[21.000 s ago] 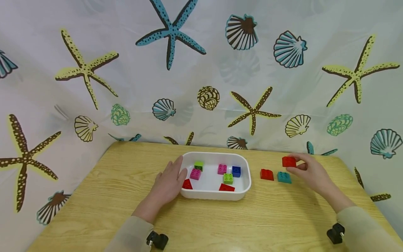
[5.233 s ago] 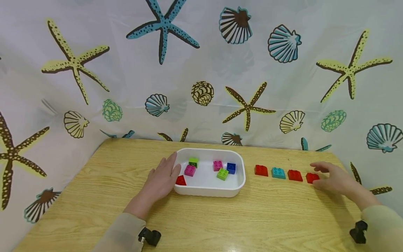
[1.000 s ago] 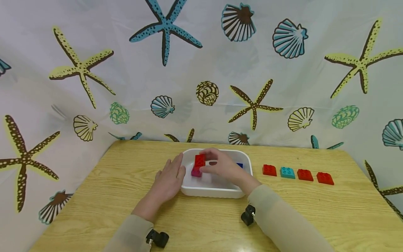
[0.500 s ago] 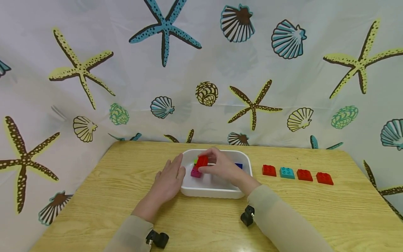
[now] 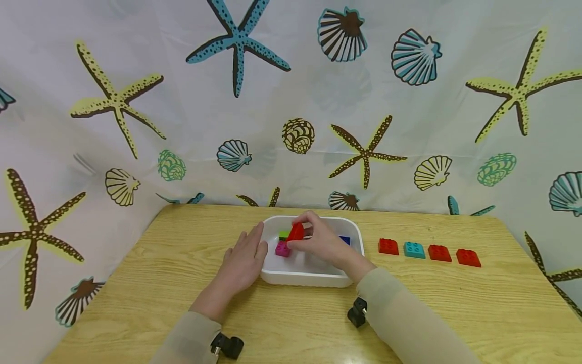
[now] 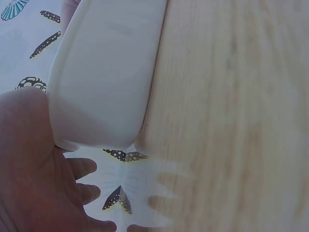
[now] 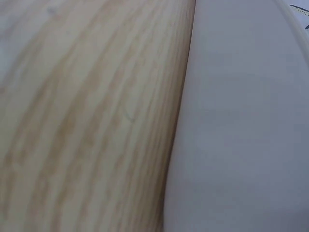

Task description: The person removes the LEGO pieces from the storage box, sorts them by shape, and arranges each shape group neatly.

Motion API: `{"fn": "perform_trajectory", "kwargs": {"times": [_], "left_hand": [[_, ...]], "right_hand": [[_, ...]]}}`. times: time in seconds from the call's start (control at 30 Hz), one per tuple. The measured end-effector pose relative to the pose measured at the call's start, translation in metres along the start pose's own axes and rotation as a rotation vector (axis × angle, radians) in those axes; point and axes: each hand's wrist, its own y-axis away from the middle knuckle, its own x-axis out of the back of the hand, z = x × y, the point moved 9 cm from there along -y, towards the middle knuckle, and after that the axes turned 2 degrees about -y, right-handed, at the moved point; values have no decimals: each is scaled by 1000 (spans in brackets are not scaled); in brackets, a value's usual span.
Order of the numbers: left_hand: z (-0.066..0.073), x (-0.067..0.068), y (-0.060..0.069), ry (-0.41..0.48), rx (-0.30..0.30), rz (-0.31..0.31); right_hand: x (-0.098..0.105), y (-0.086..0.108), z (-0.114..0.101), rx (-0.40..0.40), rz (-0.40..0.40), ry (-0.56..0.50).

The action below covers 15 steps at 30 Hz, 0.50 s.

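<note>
In the head view my right hand [image 5: 320, 241] is over the white tray [image 5: 300, 279], pinching a red toy brick [image 5: 296, 232] between thumb and fingertips. The brick is tilted on its side. Below and left of it lies a pink brick [image 5: 282, 248] in the tray, and a lime green brick [image 5: 284, 234] shows behind. A blue brick [image 5: 345, 239] peeks out past my right wrist. My left hand [image 5: 243, 260], fingers extended, rests against the tray's left end; the left wrist view shows that palm [image 6: 29, 159] at the tray wall [image 6: 106, 82].
Right of the tray, a row on the wooden table [image 5: 313, 323] holds a red brick [image 5: 388, 246], a teal brick [image 5: 414, 249], another red brick [image 5: 439, 253] and a further red brick [image 5: 469, 257]. A patterned curtain [image 5: 273, 101] stands behind. The right wrist view shows only tray side and tabletop.
Earlier, my right hand was at the row on the right, which gained red bricks. It is now over the tray, and the held red brick has turned over the last second. Left hand stays put.
</note>
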Motion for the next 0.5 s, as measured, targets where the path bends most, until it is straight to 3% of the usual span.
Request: {"fn": "perform_trajectory", "kwargs": {"times": [0.23, 0.5], "left_hand": [[1, 1, 1, 2, -8, 0], [2, 2, 3, 8, -10, 5]], "right_hand": [[1, -1, -2, 25, 0, 62], [2, 2, -8, 59, 16, -25]]}}
